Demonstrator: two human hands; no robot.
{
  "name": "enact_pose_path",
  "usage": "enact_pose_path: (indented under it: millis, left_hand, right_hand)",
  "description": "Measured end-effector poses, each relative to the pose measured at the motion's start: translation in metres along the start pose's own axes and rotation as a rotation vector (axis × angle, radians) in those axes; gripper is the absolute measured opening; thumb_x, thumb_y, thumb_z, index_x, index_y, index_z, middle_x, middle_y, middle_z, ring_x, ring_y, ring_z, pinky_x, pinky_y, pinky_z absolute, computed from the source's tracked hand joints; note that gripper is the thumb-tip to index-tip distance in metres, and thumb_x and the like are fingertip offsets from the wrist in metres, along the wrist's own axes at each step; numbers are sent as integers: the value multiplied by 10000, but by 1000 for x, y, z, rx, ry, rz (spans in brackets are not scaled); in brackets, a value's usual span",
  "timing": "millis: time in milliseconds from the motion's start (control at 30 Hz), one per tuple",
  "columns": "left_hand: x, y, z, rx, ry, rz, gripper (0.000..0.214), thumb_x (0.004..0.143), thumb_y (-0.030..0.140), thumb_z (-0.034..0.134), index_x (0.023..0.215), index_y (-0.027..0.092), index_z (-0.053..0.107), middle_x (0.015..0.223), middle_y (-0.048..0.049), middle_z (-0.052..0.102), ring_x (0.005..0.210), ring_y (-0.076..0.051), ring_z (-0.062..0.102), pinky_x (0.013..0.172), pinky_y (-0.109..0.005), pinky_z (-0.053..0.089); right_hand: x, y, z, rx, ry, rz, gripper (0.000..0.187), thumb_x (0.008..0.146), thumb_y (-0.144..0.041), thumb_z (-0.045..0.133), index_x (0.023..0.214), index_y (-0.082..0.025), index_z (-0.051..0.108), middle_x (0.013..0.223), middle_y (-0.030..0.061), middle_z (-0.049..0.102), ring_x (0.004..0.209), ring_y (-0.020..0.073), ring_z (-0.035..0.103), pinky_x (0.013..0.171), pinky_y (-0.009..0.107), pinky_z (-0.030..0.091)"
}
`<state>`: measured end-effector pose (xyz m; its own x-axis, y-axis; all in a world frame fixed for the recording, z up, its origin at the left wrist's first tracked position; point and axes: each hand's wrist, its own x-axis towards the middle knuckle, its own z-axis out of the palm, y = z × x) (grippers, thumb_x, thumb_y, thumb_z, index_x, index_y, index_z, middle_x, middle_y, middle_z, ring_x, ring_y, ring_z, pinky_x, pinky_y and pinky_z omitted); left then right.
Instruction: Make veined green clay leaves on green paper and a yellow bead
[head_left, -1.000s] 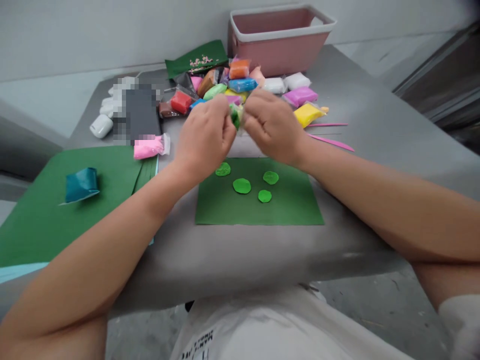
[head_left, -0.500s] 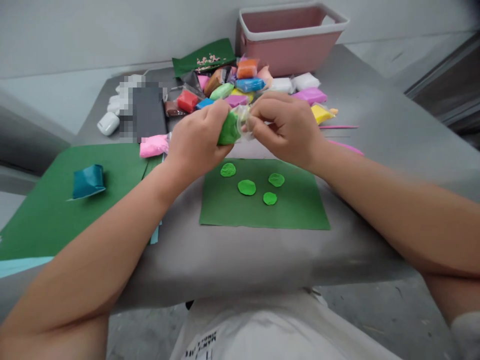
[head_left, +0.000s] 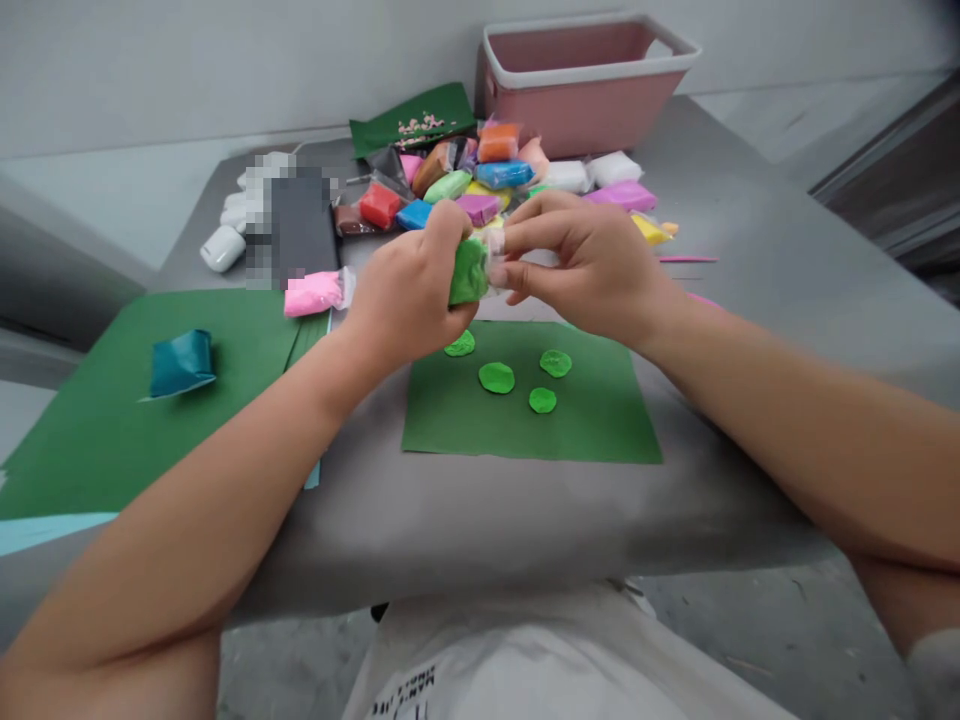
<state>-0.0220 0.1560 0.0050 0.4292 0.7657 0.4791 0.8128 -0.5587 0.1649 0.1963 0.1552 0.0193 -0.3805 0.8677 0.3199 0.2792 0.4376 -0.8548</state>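
Note:
A clear bag of green modelling clay [head_left: 469, 272] is held above the table in both hands. My left hand [head_left: 409, 280] wraps round the clay-filled part, hiding some of it. At the loose plastic mouth of the bag, my right hand [head_left: 581, 262] pinches with thumb and fingers. Below them lies a dark green sheet of paper [head_left: 600, 425]. Several flat bright green clay discs, one of them a larger disc [head_left: 496, 378], rest on that sheet; the upper left disc [head_left: 460, 343] sits just under my left hand.
Several bagged clays, including a red packet [head_left: 379, 204] and a blue packet [head_left: 504, 175], crowd the back, before a pink basket [head_left: 577, 105]. Left are a pink packet [head_left: 315, 294], a dark pixelated slab [head_left: 301, 225], and a teal packet [head_left: 182, 364] on green sheets [head_left: 90, 420].
The bag of green clay has turned slightly, showing more of its face. My right fingers have shifted their pinch on the plastic mouth. The view has moved a little.

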Motion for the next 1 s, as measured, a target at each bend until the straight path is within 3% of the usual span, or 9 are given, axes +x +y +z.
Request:
enact_pose_path:
  millis: [233,367,467,600,733,1000]
  left_hand:
    - [-2,31,-18,245,-200,-6,526,852,253,621,1367,220,517,1011,-63,786,907,-304,783,672,-362,510]
    - [-4,45,-23,328,-255,-51,594,893,253,615,1471,173,501,1007,-82,806,909,-296,788,706,-341,543]
    - [-3,53,-26,363,-322,-94,682,931,263,603,1574,118,428,1046,-115,805,986,-332,797,766,-372,574]
    - [2,56,-28,373,-373,-144,702,938,281,608,1595,129,415,1092,-120,797,1018,-360,802,786,-398,585]
    - [6,54,-27,362,-321,-212,585,931,272,598,1497,152,513,1125,-126,797,982,-361,810,743,-392,573]
    - [5,54,-27,342,-293,-279,573,913,282,655,1462,179,528,1070,-112,807,962,-356,803,749,-401,582]
  right_hand:
    - [5,13,-6,-199,-96,-243,261,883,-460,881,876,-233,751,979,41,693,841,187,655,768,340,582]
    - [1,14,-4,-351,-153,-408,118,1017,-348,691,960,-245,703,912,26,692,874,193,651,802,334,534]
    - [-1,13,-1,-435,-158,-493,96,1016,-248,594,945,-240,659,919,36,685,896,200,654,796,333,513]
    - [0,13,1,-538,-77,-466,135,965,-175,522,855,-250,540,831,36,628,829,209,629,750,354,484]
    - [3,12,0,-576,26,-388,173,958,-230,547,815,-267,456,774,38,596,818,237,621,772,386,496]
    - [4,11,-3,-363,40,-258,130,953,-267,708,825,-257,689,771,15,657,796,217,646,799,399,535]
